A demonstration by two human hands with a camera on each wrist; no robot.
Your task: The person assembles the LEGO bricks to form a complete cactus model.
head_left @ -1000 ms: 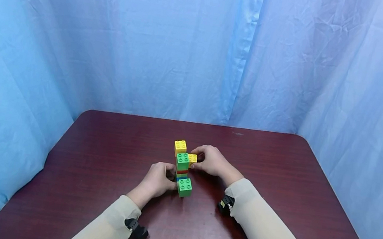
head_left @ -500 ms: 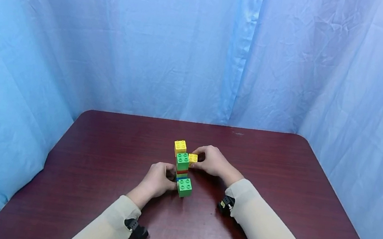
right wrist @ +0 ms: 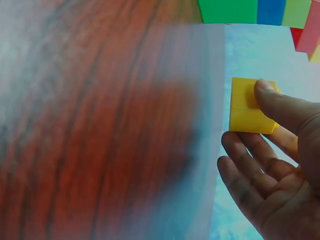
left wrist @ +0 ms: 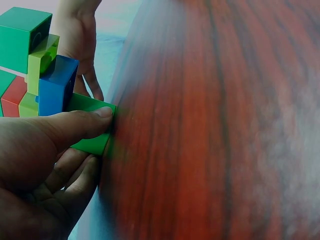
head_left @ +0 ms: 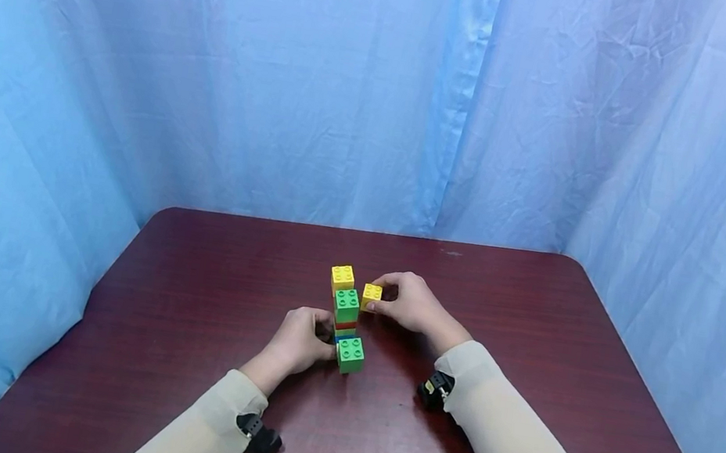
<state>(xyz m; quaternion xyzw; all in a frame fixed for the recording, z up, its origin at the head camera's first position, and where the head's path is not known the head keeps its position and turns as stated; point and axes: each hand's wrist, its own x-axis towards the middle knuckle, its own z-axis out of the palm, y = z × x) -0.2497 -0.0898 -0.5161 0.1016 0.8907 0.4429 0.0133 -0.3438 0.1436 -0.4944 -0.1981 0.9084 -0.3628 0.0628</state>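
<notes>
My left hand [head_left: 298, 341] grips a stacked toy-brick structure near the middle of the table. In the left wrist view its thumb lies on the bottom green brick [left wrist: 94, 144], beside a blue brick [left wrist: 56, 87] and a lime brick [left wrist: 35, 70]. Seen from the head, the structure has a tall green brick [head_left: 346, 305], a yellow brick [head_left: 342, 277] behind it and a lower green brick [head_left: 350, 355] in front. Between thumb and fingers, my right hand [head_left: 413, 303] pinches a separate yellow brick [right wrist: 245, 107], a small gap right of the structure.
The dark reddish wooden table [head_left: 229, 261] has rounded far corners. Light blue curtains [head_left: 327, 94] hang behind it and on both sides. Small black wrist cameras [head_left: 263, 440] are strapped at the sleeve cuffs.
The yellow brick in my right hand has moved away from the structure, a little to the right and farther back. My left hand and the structure have stayed in place.
</notes>
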